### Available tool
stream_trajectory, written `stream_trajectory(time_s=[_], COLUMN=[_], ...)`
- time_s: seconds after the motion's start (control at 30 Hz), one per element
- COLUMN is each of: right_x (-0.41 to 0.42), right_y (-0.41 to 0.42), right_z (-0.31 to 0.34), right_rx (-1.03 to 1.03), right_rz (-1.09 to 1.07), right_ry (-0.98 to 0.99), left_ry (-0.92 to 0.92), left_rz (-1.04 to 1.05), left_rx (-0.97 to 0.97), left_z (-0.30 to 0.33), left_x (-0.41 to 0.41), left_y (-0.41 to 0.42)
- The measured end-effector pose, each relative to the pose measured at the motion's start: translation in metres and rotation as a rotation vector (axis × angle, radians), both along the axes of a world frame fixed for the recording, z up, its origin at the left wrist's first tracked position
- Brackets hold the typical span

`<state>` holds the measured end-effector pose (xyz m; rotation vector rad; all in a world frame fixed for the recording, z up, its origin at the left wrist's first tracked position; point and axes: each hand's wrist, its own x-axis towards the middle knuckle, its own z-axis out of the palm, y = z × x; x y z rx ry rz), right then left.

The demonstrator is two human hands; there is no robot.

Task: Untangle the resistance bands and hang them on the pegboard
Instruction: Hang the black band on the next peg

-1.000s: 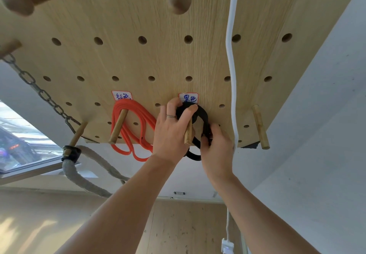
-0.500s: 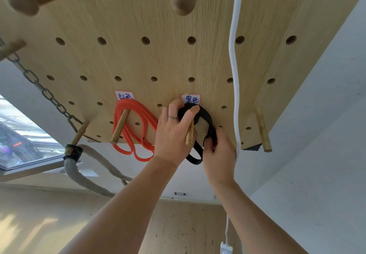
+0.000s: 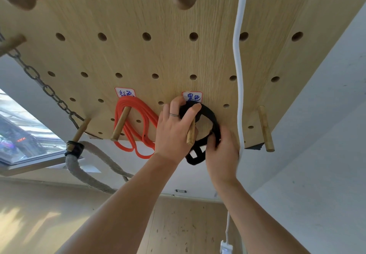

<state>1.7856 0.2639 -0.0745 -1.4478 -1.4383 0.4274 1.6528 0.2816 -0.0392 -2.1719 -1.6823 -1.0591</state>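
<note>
Fingers (image 3: 193, 110) of the left hand (image 3: 174, 132) are curled over the black resistance band (image 3: 213, 121) at the top of its wooden peg (image 3: 191, 134), which points outward and down; the right hand (image 3: 221, 148) pinches the loop's lower strands beside it on the pegboard (image 3: 168, 55). The red band (image 3: 138, 121) already hangs to the left.

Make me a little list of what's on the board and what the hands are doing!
board: wooden pegboard with round holes
red band: red band hangs looped on a wooden peg, under a label
black band: black band looped over the middle peg, under a label
left hand: left hand grips the top of the black band
right hand: right hand pinches its lower part
empty peg: bare peg on the right
also there: white cord, chain, thick rope
</note>
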Motion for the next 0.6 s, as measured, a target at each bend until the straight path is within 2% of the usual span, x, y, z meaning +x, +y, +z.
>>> stream_trajectory(time_s=[0.07, 0.13, 0.27, 0.43, 0.6], right_x=[0.0, 0.001, -0.003, 0.001, 0.002], right_y=[0.003, 0.007, 0.009, 0.016, 0.016], right_z=[-0.004, -0.008, -0.006, -0.002, -0.003], right_rx=[0.005, -0.006, -0.065, -0.138, -0.124], right_rz=[-0.022, -0.005, 0.044, -0.045, -0.016], right_ry=[-0.164, -0.215, -0.165, -0.165, -0.18], left_ry=[0.008, 0.018, 0.032, 0.075, 0.148], left_rz=[-0.002, -0.008, 0.001, 0.011, 0.031], left_rx=[-0.009, -0.011, -0.004, 0.007, -0.001], left_z=[0.001, 0.002, 0.002, 0.004, 0.007], left_x=[0.0, -0.001, -0.001, -0.002, -0.004], left_y=[-0.001, -0.001, 0.0, 0.0, -0.002])
